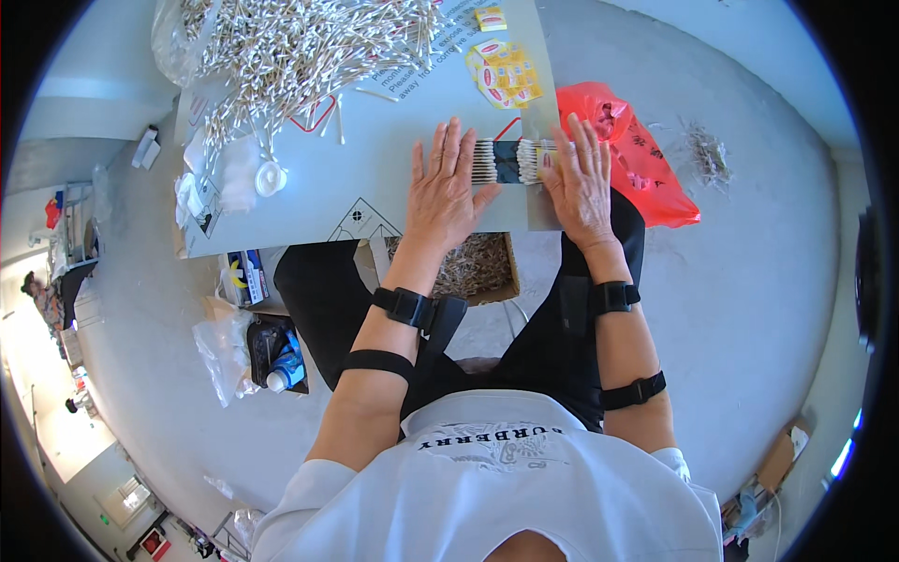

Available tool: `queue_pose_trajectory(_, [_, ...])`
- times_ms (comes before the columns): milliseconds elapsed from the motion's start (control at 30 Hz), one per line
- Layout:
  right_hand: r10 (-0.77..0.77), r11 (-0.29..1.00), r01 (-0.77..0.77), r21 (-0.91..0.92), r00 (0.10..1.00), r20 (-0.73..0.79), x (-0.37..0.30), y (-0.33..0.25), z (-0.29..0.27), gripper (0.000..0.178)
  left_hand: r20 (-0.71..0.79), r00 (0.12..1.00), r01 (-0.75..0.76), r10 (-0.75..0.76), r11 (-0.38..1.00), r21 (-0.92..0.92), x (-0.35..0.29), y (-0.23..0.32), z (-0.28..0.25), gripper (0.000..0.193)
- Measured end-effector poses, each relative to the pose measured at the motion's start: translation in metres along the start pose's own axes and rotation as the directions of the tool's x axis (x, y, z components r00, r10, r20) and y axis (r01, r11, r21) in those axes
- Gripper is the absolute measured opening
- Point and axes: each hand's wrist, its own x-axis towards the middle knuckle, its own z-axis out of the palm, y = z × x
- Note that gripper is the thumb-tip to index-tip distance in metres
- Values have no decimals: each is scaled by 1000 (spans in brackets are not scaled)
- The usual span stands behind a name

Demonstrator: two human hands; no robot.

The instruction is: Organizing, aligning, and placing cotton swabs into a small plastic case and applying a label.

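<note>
A flat row of cotton swabs (483, 163) lies near the table's front right, with a dark strip (507, 162) across its middle. My left hand (444, 192) rests flat at its left end, fingers stretched forward and the thumb pointing toward the swabs. At the other end, my right hand (582, 192) lies with fingers extended, its inner edge against the swab tips. A bit of yellow shows beside the right hand's thumb, partly hidden. Both palms face down, one on each side of the row.
A large heap of loose cotton swabs (290, 61) covers the table's back left. Yellow paper labels (506, 75) lie beyond my hands. White rolls (241, 175) sit at the left; a red plastic bag (646, 173) hangs at the right. Below is a box (478, 267) of sticks.
</note>
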Motion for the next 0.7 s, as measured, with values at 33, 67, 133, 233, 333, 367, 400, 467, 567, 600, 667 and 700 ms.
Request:
queue_pose_trajectory(33, [-31, 999, 32, -13, 997, 74, -1, -2, -1, 56, -17, 1000, 0, 0, 1000, 0, -1, -1, 0, 76])
queue_pose_trajectory(67, [-59, 998, 64, -24, 987, 147, -2, -2, -1, 62, -19, 1000, -2, 2, 1000, 1, -1, -2, 0, 76])
queue_pose_trajectory(133, [-125, 992, 121, 34, 977, 170, 4, -10, -3, 62, 25, 1000, 7, -7, 1000, 5, -2, -6, 2, 75])
queue_pose_trajectory(233, [-216, 976, 211, 47, 938, 271, 16, -29, 3, 65, 112, 993, 22, -28, 998, 52, -3, -8, 6, 75])
queue_pose_trajectory(333, [-287, 956, 287, 53, 891, 353, 19, -26, 21, 67, 107, 994, -11, 4, 998, 63, -2, -8, 7, 71])
queue_pose_trajectory(367, [-288, 956, 288, 55, 890, 353, 19, -25, 22, 67, 107, 994, -10, 3, 998, 65, -2, -8, 7, 71])
queue_pose_trajectory(400, [-293, 953, 300, 43, 879, 377, 18, -23, 21, 64, 121, 993, -8, 1, 998, 62, -3, -9, 6, 70])
queue_pose_trajectory(467, [-300, 949, 314, 33, 864, 404, 16, -25, 21, 61, 135, 991, -2, -6, 998, 58, -4, -9, 5, 69])
queue_pose_trajectory(567, [-310, 942, 335, -9, 880, 359, 12, -28, 25, 58, 146, 989, 12, -18, 999, 42, -3, -10, 4, 68])
queue_pose_trajectory(600, [-313, 941, 338, -23, 891, 328, 10, -28, 27, 56, 144, 990, 8, -14, 999, 37, -3, -9, 4, 69])
queue_pose_trajectory(667, [-312, 940, 339, -43, 903, 297, 5, -27, 29, 54, 141, 990, 0, -4, 1000, 28, -3, -6, 3, 70])
queue_pose_trajectory(700, [-313, 939, 339, -50, 909, 276, 3, -27, 30, 52, 139, 990, 2, -4, 1000, 19, -2, -5, 2, 70])
